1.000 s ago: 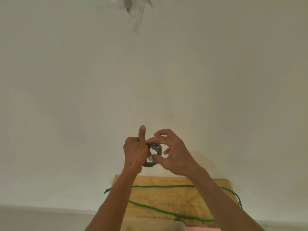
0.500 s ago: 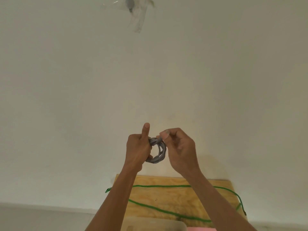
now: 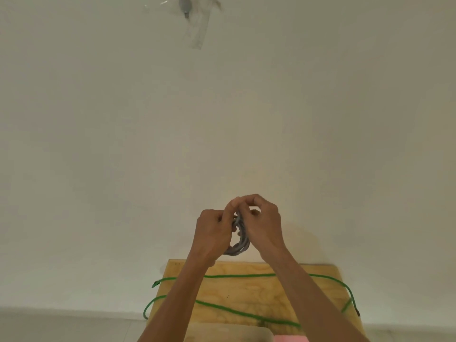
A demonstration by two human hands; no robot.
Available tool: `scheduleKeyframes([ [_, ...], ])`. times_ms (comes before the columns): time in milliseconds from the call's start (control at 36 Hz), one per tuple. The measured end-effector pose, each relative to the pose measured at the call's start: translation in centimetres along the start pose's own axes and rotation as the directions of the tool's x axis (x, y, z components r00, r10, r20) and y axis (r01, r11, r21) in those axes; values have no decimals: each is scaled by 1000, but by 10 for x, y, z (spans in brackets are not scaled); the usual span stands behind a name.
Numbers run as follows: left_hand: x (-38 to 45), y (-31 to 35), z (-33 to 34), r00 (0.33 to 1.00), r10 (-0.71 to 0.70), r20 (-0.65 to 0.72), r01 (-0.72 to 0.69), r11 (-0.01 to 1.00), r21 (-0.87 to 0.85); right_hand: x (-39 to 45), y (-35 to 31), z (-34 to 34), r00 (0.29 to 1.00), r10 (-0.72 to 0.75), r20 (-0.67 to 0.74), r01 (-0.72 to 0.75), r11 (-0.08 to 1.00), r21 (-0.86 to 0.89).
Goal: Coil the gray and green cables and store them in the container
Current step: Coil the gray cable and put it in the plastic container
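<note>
A small coil of gray cable (image 3: 238, 245) hangs between my two hands, raised in front of the wall above the table. My left hand (image 3: 211, 233) grips its left side, fingers curled shut. My right hand (image 3: 261, 224) pinches the top of the coil with thumb and fingertips. The green cable (image 3: 237, 275) lies uncoiled across the wooden table (image 3: 246, 292), looping over both side edges. A pale container rim (image 3: 227, 332) shows at the bottom edge, partly hidden by my arms.
A plain white wall fills most of the view, with a gray fitting taped to it (image 3: 184, 9) at the top. Something pink (image 3: 291, 338) sits beside the container at the bottom edge.
My left thumb, raised before, has folded down onto the coil. My right hand has closed in over the coil's top. Both hands sit tighter together.
</note>
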State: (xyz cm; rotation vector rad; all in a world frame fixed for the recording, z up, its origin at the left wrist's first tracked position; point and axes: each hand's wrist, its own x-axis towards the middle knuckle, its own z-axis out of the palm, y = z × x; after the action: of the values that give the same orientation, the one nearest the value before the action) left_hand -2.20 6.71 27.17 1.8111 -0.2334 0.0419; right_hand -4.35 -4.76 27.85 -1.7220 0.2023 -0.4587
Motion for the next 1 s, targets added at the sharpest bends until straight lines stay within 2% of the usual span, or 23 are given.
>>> scheduleKeyframes([
  [56, 0, 0, 0, 999, -37, -26, 36, 998, -43, -1, 4, -4, 996, -32, 80, 40, 995, -96],
  [139, 3, 4, -2, 992, -105, -71, 98, 991, -96, -5, 9, -11, 976, -95, 197, 119, 986, -113],
  [250, 8, 3, -5, 987, -105, -119, 95, 992, -80, -6, 14, -17, 927, -113, 357, 199, 956, -214],
  [333, 8, 4, -5, 986, -87, -143, 84, 996, -25, -6, 12, -17, 924, -76, 375, 187, 945, -269],
  [444, 5, 5, -4, 979, -51, -197, 63, 996, 56, -4, 11, -16, 923, -55, 382, 160, 955, -248],
  [528, 4, 5, -8, 978, -33, -205, 42, 998, 40, -6, 11, -15, 920, -76, 385, 155, 972, -178],
  [611, 3, 3, -11, 995, -49, -90, 42, 996, -84, -8, 9, -15, 910, -67, 410, 99, 993, -58],
  [694, 0, 4, -15, 999, 28, 32, -24, 993, -115, -10, 8, -15, 903, -66, 425, 50, 998, 49],
  [806, -1, 12, -21, 988, 85, 129, -63, 985, -163, -10, 6, -14, 886, -37, 462, -114, 949, 294],
  [917, 4, 12, -20, 997, 36, 71, -27, 992, -122, -13, 5, -9, 863, -33, 503, -216, 878, 427],
  [1000, 12, 10, -23, 998, -59, 10, 60, 987, -150, -15, 6, -9, 857, -64, 512, -146, 922, 359],
])
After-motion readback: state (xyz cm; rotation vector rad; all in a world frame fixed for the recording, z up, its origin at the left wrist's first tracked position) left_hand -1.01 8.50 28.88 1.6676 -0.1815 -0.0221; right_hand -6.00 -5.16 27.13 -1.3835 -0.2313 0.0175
